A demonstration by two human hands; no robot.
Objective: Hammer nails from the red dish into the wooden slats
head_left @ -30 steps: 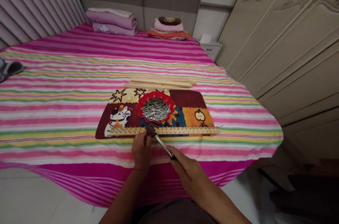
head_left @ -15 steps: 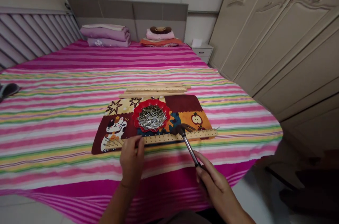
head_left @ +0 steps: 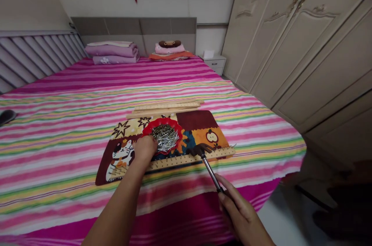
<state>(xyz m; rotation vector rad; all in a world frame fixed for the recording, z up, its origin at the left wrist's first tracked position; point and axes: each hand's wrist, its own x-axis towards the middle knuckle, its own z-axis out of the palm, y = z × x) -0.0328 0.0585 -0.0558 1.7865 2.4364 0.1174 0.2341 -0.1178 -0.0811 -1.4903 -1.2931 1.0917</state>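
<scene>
**Spill risk at the red bowl (head_left: 174, 123)**

Left hand (head_left: 144, 148) at its rim, grip unclear; right hand (head_left: 240, 210) clasps the hammer (head_left: 209, 170), head by the nail-studded strip (head_left: 171, 162). A bumped rim — or the yielding bed (head_left: 255, 122) — could scatter nails (head_left: 166, 138).

Nails (head_left: 166, 138) in bowl (head_left: 162, 121) | bowl on mat (head_left: 197, 120) | strip (head_left: 171, 161) before bowl | boards (head_left: 162, 110) behind mat (all on bed (head_left: 250, 129))

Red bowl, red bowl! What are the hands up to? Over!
Left hand at red bowl, fingertips unclear. Right hand gripping hammer, its head by wooden strip. Left hand hides part of bowl's rim.
</scene>
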